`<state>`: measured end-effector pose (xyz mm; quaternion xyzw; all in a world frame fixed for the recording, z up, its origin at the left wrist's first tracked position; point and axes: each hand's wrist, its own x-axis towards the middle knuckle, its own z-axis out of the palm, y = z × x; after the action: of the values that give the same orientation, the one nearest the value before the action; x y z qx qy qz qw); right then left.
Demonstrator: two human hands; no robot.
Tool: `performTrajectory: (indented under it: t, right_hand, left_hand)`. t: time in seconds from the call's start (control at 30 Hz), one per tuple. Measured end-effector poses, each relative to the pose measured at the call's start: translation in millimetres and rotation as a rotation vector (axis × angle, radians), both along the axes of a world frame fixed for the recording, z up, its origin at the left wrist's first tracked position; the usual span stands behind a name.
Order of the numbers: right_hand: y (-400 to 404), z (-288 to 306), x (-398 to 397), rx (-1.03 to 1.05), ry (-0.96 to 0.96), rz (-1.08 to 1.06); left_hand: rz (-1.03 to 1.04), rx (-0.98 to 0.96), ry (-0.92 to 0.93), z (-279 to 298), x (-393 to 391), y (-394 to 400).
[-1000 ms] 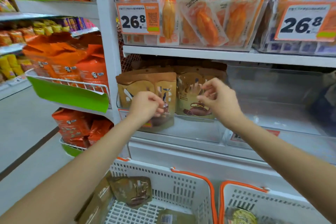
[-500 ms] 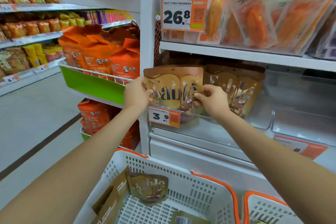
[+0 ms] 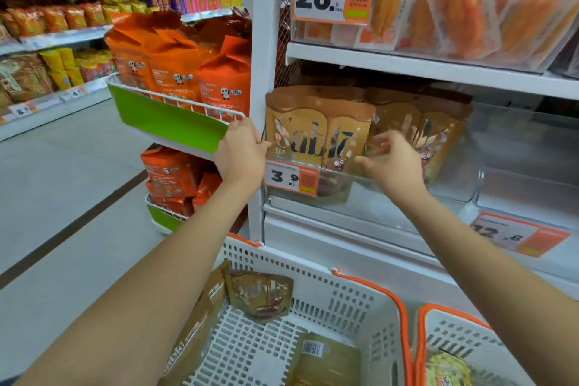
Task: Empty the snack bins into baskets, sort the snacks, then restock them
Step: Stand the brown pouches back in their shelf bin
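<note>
1. Standing upright in the clear plastic bin (image 3: pixel 360 197) on the shelf, a glossy brown snack pouch (image 3: pixel 316 131) was gripped at its left edge by the left hand (image 3: pixel 241 150).
2. The right hand (image 3: pixel 391 160) was held just beside the pouch, fingers spread, holding nothing.
3. More brown pouches (image 3: pixel 260 294) were seen lying in the white slotted basket (image 3: pixel 354 301) below.

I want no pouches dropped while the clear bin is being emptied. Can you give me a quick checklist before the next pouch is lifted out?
1. Left hand on front brown pouch: ok, at its left edge.
2. Right hand gripping: not ok, fingers spread.
3. Clear bin still stocked: ok, more pouches behind.
4. White basket below has room: ok.
5. Pouch free of bin front: cannot tell.
</note>
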<state>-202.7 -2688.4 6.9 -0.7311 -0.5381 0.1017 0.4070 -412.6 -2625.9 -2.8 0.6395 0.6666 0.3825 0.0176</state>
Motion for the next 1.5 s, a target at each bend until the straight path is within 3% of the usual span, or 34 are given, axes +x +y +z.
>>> performTrajectory:
  t: [0.1,0.17,0.23,0.33,0.4,0.57,0.73,0.87,0.93,1.0,1.1,1.2,1.33,1.5]
  right_hand:
    - [-49,-19,-11,0.349,0.028,-0.029]
    - [-81,-55,-22,0.349,0.053,0.043]
    - [-105,-111,-30,0.136,0.055,0.136]
    - [-130,-204,-36,-0.448,0.010,0.271]
    - [-144,-251,-35,-0.745,-0.037,0.271]
    - [-144,-302,-26,-0.970,-0.028,0.177]
    - [-112,-346,-15,-1.041,-0.136,0.262]
    - [-101,-374,-5,-1.087,-0.255,0.334]
    - [-104,-375,-3,-1.037,-0.431,0.386]
    - [-110,-367,-12,-0.913,-0.645,0.623]
    - [-133,-367,-45,-0.618,-0.720,1.086]
    - [-157,-383,-75,-0.779,-0.816,1.323]
    - [-180,-402,-83,-0.765,-1.086,1.240]
    - [-191,-397,-67,-0.850,-1.135,1.112]
  left_hand:
    - [0.000,0.026,-0.103,-20,-15,-19]
    - [0.021,0.064,-0.183,-51,-25,-39]
    - [0.050,-0.035,-0.217,-97,-34,-63]
    - [0.056,-0.452,-0.190,-173,-51,-94]
    - [-0.027,-0.615,-0.175,-212,-63,-104]
    - [-0.042,-0.606,-0.060,-257,-70,-82]
    - [-0.090,-0.620,0.092,-277,-49,-53]
    - [-0.058,-0.560,0.052,-297,-55,-49]
    - [0.008,-0.509,-0.014,-302,-59,-52]
    - [0.072,-0.508,-0.077,-305,-61,-53]
    - [0.056,-0.500,-0.138,-309,-64,-52]
    - [0.051,-0.486,-0.151,-311,-63,-61]
    - [0.082,-0.478,-0.126,-314,-64,-77]
    - [0.092,-0.487,-0.115,-313,-64,-79]
